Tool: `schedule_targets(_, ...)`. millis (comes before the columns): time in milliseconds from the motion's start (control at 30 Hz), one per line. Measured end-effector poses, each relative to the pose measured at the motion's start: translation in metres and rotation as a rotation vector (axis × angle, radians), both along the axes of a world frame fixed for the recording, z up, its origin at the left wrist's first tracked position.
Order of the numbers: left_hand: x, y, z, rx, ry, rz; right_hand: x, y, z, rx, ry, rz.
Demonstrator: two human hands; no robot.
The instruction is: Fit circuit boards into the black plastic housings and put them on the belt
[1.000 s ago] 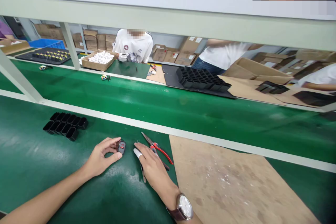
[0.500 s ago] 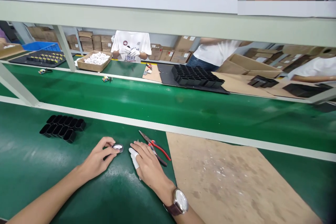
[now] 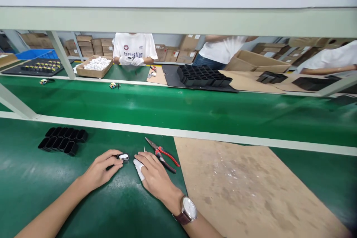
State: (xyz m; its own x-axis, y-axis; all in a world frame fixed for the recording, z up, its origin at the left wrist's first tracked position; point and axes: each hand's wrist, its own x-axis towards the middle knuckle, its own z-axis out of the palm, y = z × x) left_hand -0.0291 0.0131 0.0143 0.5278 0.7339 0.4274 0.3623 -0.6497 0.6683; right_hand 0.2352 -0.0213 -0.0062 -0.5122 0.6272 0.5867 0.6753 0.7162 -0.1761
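My left hand [image 3: 102,169] pinches a small black-rimmed part with a white inside [image 3: 124,157] between thumb and fingertips, just above the green table. To its right, my right hand [image 3: 152,173] lies low over the table with its fingers stretched forward, white covers on two of them. A thin metal tip [image 3: 144,149] shows just beyond these fingers; the rest of that object is hidden under the hand. Red-and-black pliers [image 3: 159,152] lie with jaws parted, close beside the right hand. Black oval cups [image 3: 71,148] stand in two rows at the left.
Brown board [image 3: 223,178] covers the table at right. A pale rail [image 3: 111,125] borders the green belt [image 3: 167,106]. Across it are a box of white parts [image 3: 89,73], a black cup tray [image 3: 203,76] and people in white shirts. A shelf beam [image 3: 167,20] crosses above.
The view has shifted slightly. The small part in my left hand has tilted a little. My right hand stays beside the pliers. Across the belt, a person's gloved hands have moved lower.
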Motion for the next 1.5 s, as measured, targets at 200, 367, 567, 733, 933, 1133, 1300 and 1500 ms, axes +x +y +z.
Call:
schedule_targets(200, 0.009, -0.004, -0.001, 0.006, -0.039, 0.055, -0.001, 0.0, 0.001, 0.008, -0.004, 0.006)
schedule_targets(367, 0.01, -0.001, -0.004, -0.265, -0.319, 0.26, -0.004, -0.002, -0.003, 0.023, 0.002, 0.048)
schedule_targets(567, 0.01, 0.011, 0.014, -0.932, -0.964, 0.342, -0.01, -0.006, -0.009, 0.023, -0.018, 0.102)
schedule_targets(733, 0.007, 0.016, 0.016, -1.058, -1.126, 0.328, -0.012, -0.008, -0.008, 0.044, -0.008, 0.125)
schedule_targets(933, 0.007, 0.014, 0.015, -1.091, -1.142, 0.238, -0.012, -0.008, -0.005, 0.04, 0.003, 0.131)
schedule_targets(1133, 0.007, 0.012, 0.013, -1.102, -1.162, 0.197, -0.011, -0.008, -0.003, 0.052, 0.0, 0.135)
schedule_targets(1300, 0.007, 0.011, 0.014, -1.105, -1.154, 0.195, -0.011, -0.009, -0.002, 0.056, -0.015, 0.132)
schedule_targets(1500, 0.007, 0.01, 0.017, -1.137, -1.178, 0.193, -0.001, -0.001, 0.003, 0.1, -0.085, 0.06)
